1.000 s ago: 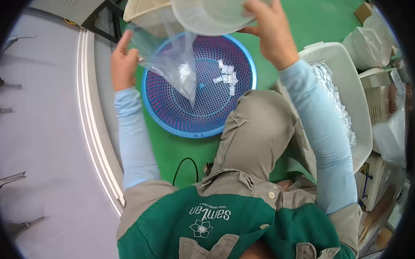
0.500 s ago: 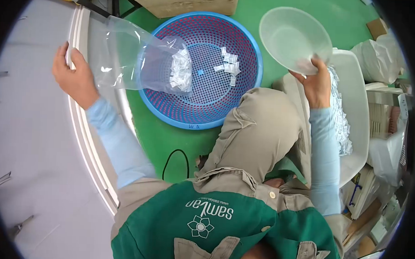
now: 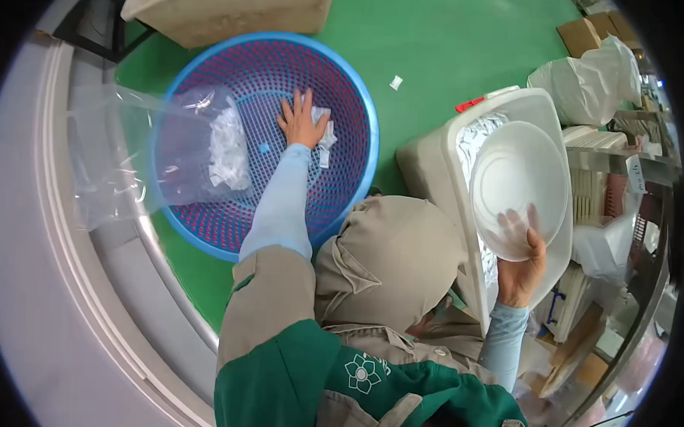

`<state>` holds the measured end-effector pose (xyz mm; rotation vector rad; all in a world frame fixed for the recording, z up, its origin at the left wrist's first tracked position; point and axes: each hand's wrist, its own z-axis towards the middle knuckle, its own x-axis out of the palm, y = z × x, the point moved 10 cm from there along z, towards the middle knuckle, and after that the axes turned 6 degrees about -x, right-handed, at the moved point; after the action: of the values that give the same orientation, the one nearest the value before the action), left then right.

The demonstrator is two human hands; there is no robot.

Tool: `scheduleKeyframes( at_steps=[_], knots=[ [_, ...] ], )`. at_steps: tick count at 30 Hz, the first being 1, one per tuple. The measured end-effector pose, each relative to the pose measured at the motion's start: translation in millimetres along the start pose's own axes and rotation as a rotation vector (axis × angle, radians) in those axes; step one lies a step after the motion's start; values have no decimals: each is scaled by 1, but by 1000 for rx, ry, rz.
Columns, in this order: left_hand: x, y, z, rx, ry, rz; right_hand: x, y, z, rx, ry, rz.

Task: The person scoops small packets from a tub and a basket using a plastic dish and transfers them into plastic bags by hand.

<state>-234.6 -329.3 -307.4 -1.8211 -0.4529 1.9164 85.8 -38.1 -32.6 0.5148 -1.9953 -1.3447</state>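
My left hand (image 3: 301,123) is inside the blue basket (image 3: 370,150), fingers spread beside a few small white packets (image 3: 325,149). A clear plastic bag (image 3: 118,142) with white packets (image 3: 228,149) at its closed end lies across the basket's left side. In my right hand (image 3: 519,265) is a translucent round bowl (image 3: 518,178), gripped at its lower rim, over a pale bin (image 3: 558,119) that holds many packets (image 3: 480,135).
A beige tub (image 3: 228,10) stands at the top left. One loose packet (image 3: 395,82) lies on the green floor. At the right are a white sack (image 3: 587,86), cardboard boxes (image 3: 582,35) and a metal-edged shelf (image 3: 585,158). A pale wall runs down the left.
My left hand has let go of the bag's open end and moved right into the basket. My right hand has brought the bowl down over the bin. The view has shifted.
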Motion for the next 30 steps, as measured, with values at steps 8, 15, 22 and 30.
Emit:
scheduleKeyframes(
  at_steps=[8, 15, 22, 30],
  knots=[
    [4, -20, -102, 606, 280, 173, -25, -28, -5, 118, -64, 161],
    [6, -8, -121, 534, 183, 222, -35, -35, -2, 117, -62, 204],
    [14, 5, -69, 325, 187, -39, -39, -28, -10, 93, -74, 194],
    [-72, 13, -73, -217, 309, -737, -61, -31, -7, 134, -61, 428]
  ],
)
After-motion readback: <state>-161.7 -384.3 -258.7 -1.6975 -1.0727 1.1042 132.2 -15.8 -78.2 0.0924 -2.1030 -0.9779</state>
